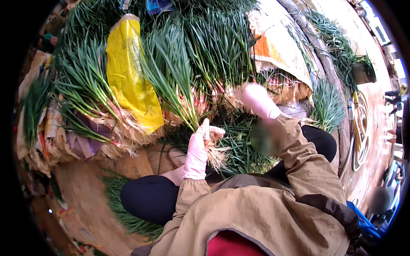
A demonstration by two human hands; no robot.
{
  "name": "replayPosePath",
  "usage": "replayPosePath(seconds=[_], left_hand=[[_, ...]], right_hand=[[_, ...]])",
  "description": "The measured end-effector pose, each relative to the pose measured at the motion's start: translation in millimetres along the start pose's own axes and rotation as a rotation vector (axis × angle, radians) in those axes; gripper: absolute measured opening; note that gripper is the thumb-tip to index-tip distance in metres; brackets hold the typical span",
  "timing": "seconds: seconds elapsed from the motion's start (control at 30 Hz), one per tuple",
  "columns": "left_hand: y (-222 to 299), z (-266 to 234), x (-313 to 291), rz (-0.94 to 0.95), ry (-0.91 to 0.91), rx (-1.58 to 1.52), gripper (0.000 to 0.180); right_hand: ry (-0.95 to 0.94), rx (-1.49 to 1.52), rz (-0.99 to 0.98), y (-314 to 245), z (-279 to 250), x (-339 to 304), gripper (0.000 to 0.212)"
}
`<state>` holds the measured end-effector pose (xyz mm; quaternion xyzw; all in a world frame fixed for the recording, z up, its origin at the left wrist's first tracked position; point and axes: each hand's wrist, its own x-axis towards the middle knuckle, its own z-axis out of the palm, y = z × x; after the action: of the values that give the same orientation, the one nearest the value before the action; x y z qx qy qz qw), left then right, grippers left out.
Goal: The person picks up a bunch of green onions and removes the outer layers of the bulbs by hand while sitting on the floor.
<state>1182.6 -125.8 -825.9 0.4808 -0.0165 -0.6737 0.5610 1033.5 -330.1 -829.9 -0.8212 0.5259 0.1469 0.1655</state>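
Note:
My left hand (199,147), in a pale pink glove, is closed around the stems of a bunch of green garlic (177,91). Its long leaves lean up and to the left, and its pale roots hang down past my fingers. Over the root ends of the piled green garlic (220,55) is my right hand (258,100), gloved too and smeared by motion. Its fingers cannot be made out, nor whether anything is in them. Cut green leaves (235,141) lie in a heap between my knees.
A yellow woven sack (130,64) lies across the pile, left of the held bunch. Rooted stalks (92,85) spread at the far left. A white and orange sack (277,40) covers part of the pile's right side. Coiled hose (361,128) rests on the wet floor (373,106) at right.

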Motion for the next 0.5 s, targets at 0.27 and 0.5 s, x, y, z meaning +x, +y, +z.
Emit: replayPosePath(seconds=[0.27,0.5], left_hand=[[-8,-8,8,0.216,0.149,0.039,0.032],[-30,4,19,0.103,0.274,0.155,0.018]], right_hand=[[0.133,0.677,0.159,-16,-44,28,0.036],[0.301,0.629,-0.296,-80,45,-69,0.033]])
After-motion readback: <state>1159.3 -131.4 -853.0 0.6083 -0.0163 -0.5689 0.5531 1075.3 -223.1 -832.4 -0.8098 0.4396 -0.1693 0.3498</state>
